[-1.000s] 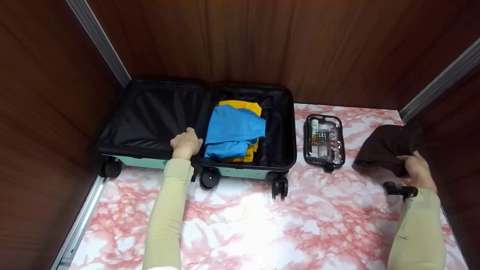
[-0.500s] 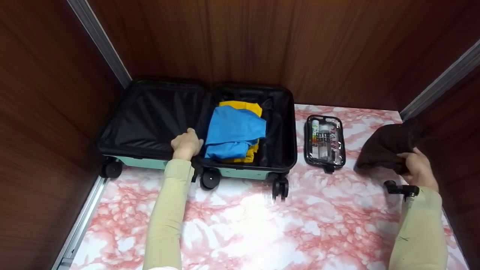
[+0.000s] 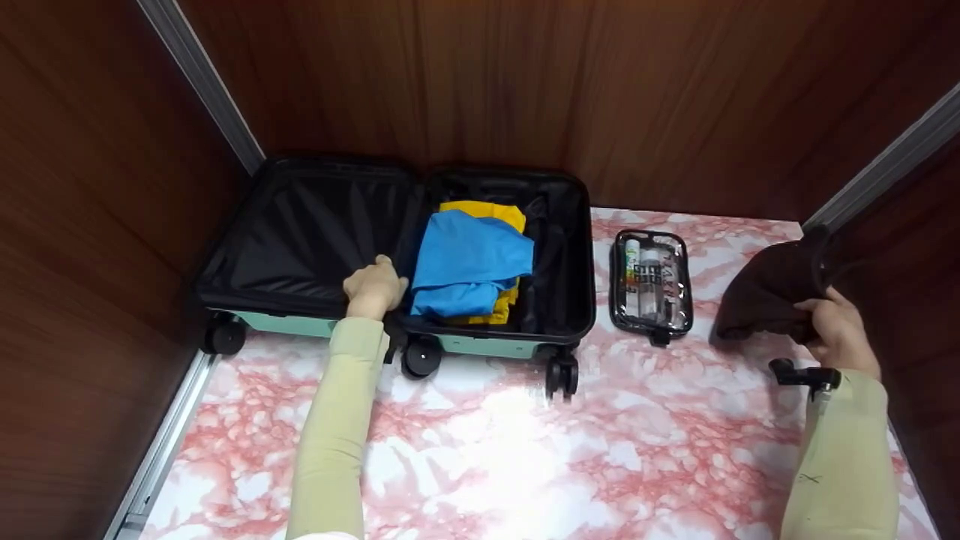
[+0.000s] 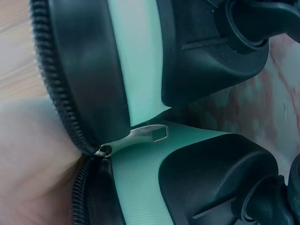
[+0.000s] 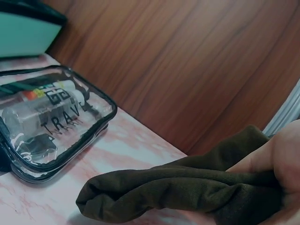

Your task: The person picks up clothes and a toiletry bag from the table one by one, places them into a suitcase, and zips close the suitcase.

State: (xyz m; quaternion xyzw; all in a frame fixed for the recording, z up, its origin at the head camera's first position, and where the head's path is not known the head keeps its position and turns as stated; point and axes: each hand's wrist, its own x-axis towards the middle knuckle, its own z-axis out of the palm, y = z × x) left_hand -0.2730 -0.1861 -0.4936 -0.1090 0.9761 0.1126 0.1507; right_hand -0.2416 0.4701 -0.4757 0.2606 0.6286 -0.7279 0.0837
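Observation:
My left hand [image 3: 375, 286] rests with bent fingers at the inner edge of the open suitcase [image 3: 491, 347], beside its middle fold. Its fingertips are hidden; the left wrist view shows the hand against the black zipper [image 4: 54, 89], near a metal zipper pull [image 4: 140, 135]. A folded blue garment [image 3: 469, 251] lies over a yellow one [image 3: 484, 206] in the suitcase's right half. On the right, my right hand [image 3: 841, 330] grips a folded dark brown cloth [image 3: 765, 292], thumb on top; in the right wrist view the cloth [image 5: 178, 187] shows thick folds.
A clear travel pouch [image 3: 649, 285] with bottles inside lies between the suitcase and the brown cloth. Wood-patterned panels [image 3: 510, 90] stand behind and on both sides. Black wheels [image 3: 561, 375] stick out from the suitcase's front. The surface [image 3: 465, 450] is pink-and-white marbled.
The brown cloth has shifted slightly, its far end rising a little against the right panel, with my right hand still on it. My left hand and the suitcase have stayed put.

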